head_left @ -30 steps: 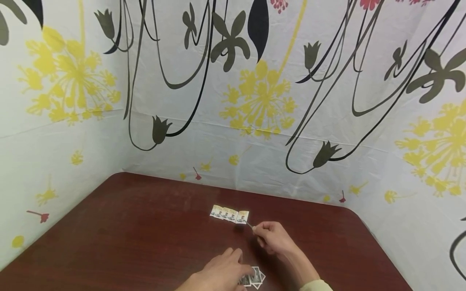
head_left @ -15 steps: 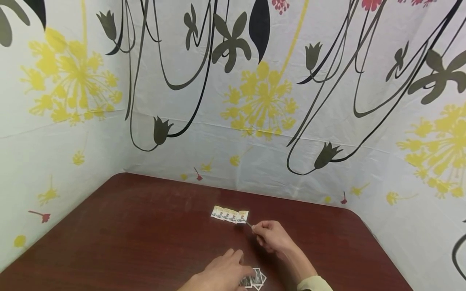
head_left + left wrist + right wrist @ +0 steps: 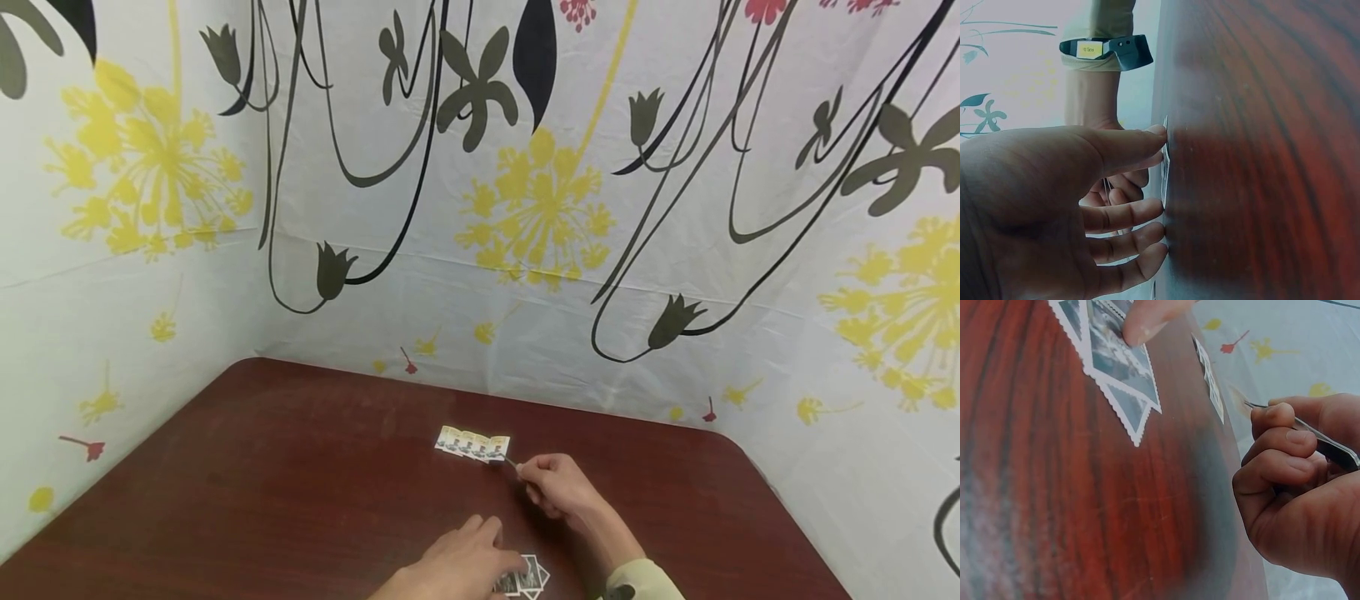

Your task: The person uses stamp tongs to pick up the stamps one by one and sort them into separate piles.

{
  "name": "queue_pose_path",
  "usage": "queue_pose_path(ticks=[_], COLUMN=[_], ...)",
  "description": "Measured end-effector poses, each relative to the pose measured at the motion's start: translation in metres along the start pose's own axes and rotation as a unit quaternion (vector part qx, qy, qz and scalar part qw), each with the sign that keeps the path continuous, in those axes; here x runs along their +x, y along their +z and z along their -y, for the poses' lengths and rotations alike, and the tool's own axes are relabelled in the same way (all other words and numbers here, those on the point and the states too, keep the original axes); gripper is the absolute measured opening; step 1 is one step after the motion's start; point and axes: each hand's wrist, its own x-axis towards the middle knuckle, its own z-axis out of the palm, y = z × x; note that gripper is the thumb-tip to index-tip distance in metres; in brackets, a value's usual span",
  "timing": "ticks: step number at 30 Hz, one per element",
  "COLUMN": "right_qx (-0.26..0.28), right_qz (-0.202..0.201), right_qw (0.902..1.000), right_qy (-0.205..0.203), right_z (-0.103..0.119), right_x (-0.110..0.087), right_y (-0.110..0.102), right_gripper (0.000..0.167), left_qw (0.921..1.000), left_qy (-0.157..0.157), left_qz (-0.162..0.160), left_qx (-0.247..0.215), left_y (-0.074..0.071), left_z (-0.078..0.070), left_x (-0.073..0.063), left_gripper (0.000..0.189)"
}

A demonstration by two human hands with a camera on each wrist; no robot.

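Observation:
My right hand grips a pair of tweezers, fingers curled round it in the right wrist view. The tip lies at the rightmost stamp of a short row of yellow-and-white stamps, which overlap one another on the table. Nearer me, my left hand is spread low over a few dark stamps with white scalloped borders. Its fingertips are down at the table surface in the left wrist view, and one finger touches the dark stamps in the right wrist view.
The dark red-brown wooden table has rounded far corners. White cloth printed with flowers and vines hangs behind it and along both sides. A wrist camera on a dark strap sits on the right forearm.
The rightmost yellow-and-white stamp has slid slightly left with the tweezers, closing up against the row. The left hand stays in place on the dark stamps.

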Motion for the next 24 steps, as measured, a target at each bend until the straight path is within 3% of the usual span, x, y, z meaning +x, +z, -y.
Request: queue_pose_path(ticks=[24], right_qx=[-0.02], right_qz=[0.001], right_qw=[0.9997], right_qy=[0.014], right_z=[0.004], right_x=[0.012], right_y=[0.004], right_gripper=[0.025], left_qw=[1.0], left_qy=[-0.006], left_qz=[0.007], left_qx=[-0.001], left_y=[-0.001], left_z=[0.0], left_x=[0.001], left_gripper=[0.035])
